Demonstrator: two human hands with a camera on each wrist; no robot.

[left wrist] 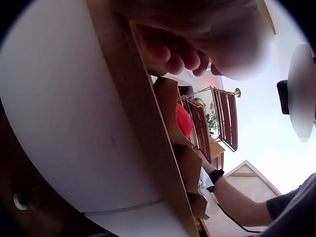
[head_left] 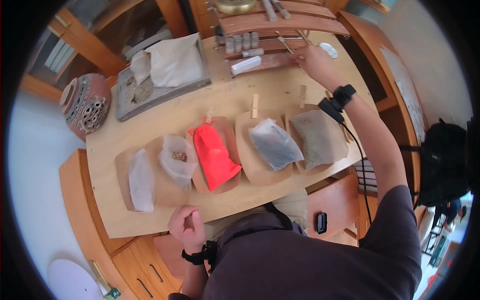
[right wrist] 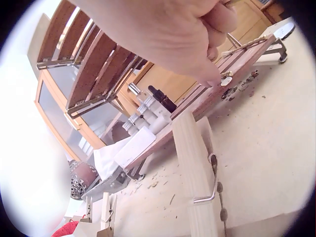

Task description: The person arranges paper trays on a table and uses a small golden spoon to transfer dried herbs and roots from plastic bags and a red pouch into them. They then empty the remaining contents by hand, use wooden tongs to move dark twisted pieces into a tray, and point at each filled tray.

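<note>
Over the lowest wooden shelf tier, my right hand has its fingers curled. In the right wrist view the right hand pinches the end of a thin brass-coloured stick; most of it is hidden. My left hand, loosely curled and holding nothing, is by the table's front edge; the left wrist view shows its fingers close up. Paper trays in a row bear a white pouch, a pouch with brown bits, a red pouch, a dark-filled pouch and a greenish pouch.
Small bottles and a white box are on the shelf. Wooden clips stand behind the trays. At the back left are a grey tray with white cloth bags and a patterned pot. A round silver item lies right of the shelf.
</note>
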